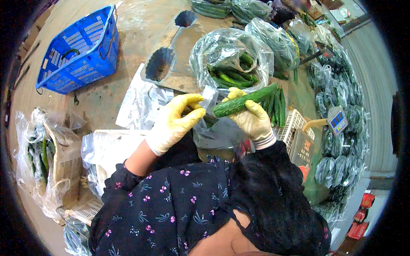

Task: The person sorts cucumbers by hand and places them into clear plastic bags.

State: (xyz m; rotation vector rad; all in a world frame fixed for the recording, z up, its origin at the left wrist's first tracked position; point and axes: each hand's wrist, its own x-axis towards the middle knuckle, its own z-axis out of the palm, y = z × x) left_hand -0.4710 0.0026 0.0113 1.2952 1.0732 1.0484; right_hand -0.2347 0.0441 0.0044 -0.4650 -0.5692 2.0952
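Dark floral clothing (188,200) is filling the space nearest the camera; beyond it the wearer's gloved arms are reaching forward, both hands meeting above the lap, perhaps because this is where the eyes are looking down most directly. One large cucumber (247,101) is lying slantwise across the right hand (255,121), its lower end pointing toward the left; the thumb is pressing over the near side while the fingers are wrapping beneath and behind, a closed grip that is probably steadying the weight at its middle and leaving both ends free. The left hand (177,119) is hovering just beside that lower end, fingers curving and thumb standing apart from them; something dark is showing in the gap, and I cannot tell whether the fingers are pinching it.

Ahead, a clear plastic bag (203,55) is standing with its mouth spread wide, seemingly for easy reach, and more cucumbers (232,77) are resting inside; to the right, a row of slim green cucumbers (277,107) is lying just beyond the wrist, near a white crate (290,123). Flat plastic sheeting (139,104) is spreading at the left, likely kept within arm's length; farther off, a blue basket (83,70) is sitting tilted in view, while filled bags (326,96) are lining the right side, presumably stacked there to leave the middle workable.
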